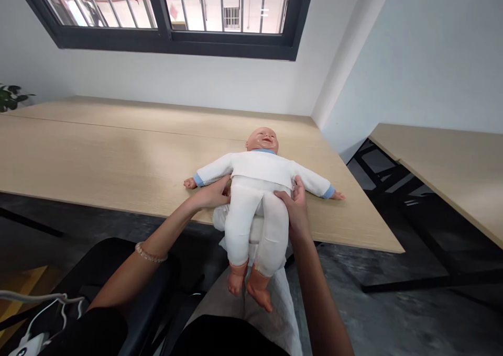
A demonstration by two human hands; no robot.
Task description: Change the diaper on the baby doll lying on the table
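A baby doll (262, 168) in a white top and white leggings with blue cuffs lies on its back on the table, arms spread wide. Its legs hang past the front edge, bare feet above my lap. My left hand (216, 192) holds the doll at the hip on the left, its fingers partly hidden beside the body. On the other hip, my right hand (295, 204) grips the doll with the thumb on top of the thigh. Crumpled white material, which looks like a diaper (220, 217), shows beneath the doll's bottom and between its legs.
The wooden table (118, 162) runs along the wall below a barred window (231, 44). A second table (444, 159) stands at the right across a gap. At the lower left are a black chair (137, 288) and white cables (58, 297).
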